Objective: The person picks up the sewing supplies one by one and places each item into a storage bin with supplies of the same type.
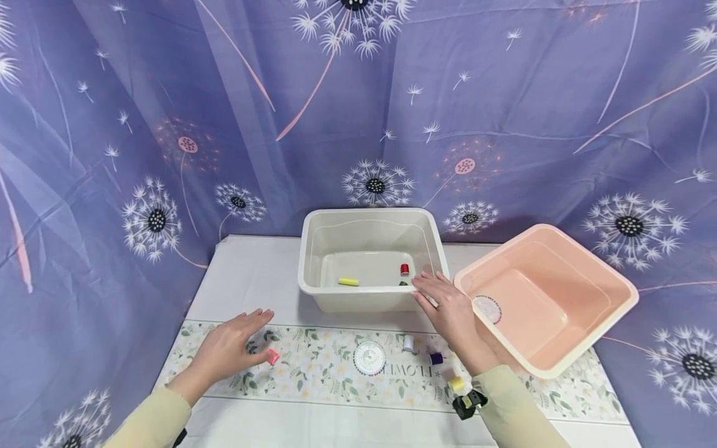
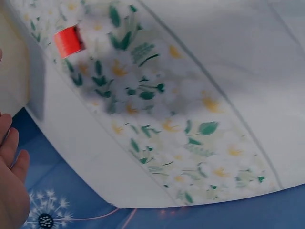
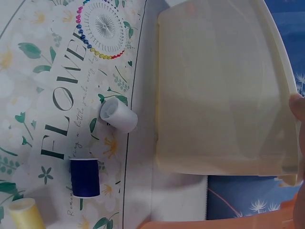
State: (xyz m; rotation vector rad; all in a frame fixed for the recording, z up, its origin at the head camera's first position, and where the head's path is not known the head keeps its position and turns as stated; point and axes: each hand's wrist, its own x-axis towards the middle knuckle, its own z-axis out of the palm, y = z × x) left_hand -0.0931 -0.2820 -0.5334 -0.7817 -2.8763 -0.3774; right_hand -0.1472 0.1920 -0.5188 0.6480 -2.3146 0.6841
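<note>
My right hand (image 1: 448,308) is at the front right corner of a cream bin (image 1: 370,290), its fingers extended over the rim. In the right wrist view, part of that hand touches the rim at the frame's edge. Inside the bin lie a yellow thread spool (image 1: 348,282), a red spool (image 1: 404,269) and a dark green spool (image 1: 403,284), mostly hidden by the front wall. Over the table's left side, my left hand (image 1: 226,348) holds nothing, its fingers loosely extended. A bright red spool (image 1: 272,356) lies by its thumb; the left wrist view shows the spool (image 2: 68,42) on the cloth.
A pink bin (image 1: 518,274) at the right contains a pin wheel (image 1: 488,309). On the floral strip lie another pin wheel (image 1: 369,358), a white spool (image 1: 408,343), a navy spool (image 1: 435,359) and a pale yellow spool (image 1: 457,384). A purple curtain (image 1: 313,168) hangs behind.
</note>
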